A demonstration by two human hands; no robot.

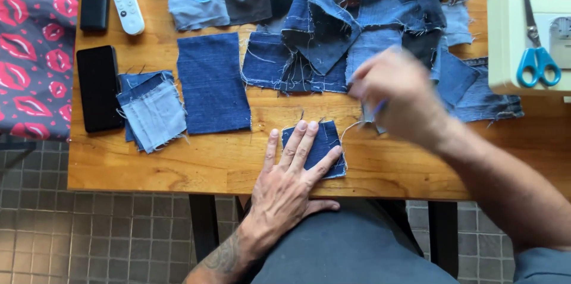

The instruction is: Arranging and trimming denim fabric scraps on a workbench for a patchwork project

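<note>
Your left hand (289,172) lies flat on the small denim square (318,148) near the front edge of the wooden table (178,165), fingers spread and pressing the cloth down. Your right hand (397,95) hovers at 2 o'clock from that square, blurred; its fingers look pinched together on something small and bluish, but you cannot tell what. A pale thread (351,126) loops from the square's right edge up toward that hand. At 10 o'clock from the square lies a larger dark denim rectangle (213,83); further left, a stack of lighter patches (151,111), then a black phone (99,88). A heap of denim scraps (333,16) fills 12 o'clock. Blue-handled scissors (536,40) rest on the cream sewing machine (511,40) at 2 o'clock. A white remote (126,3) sits far left.
</note>
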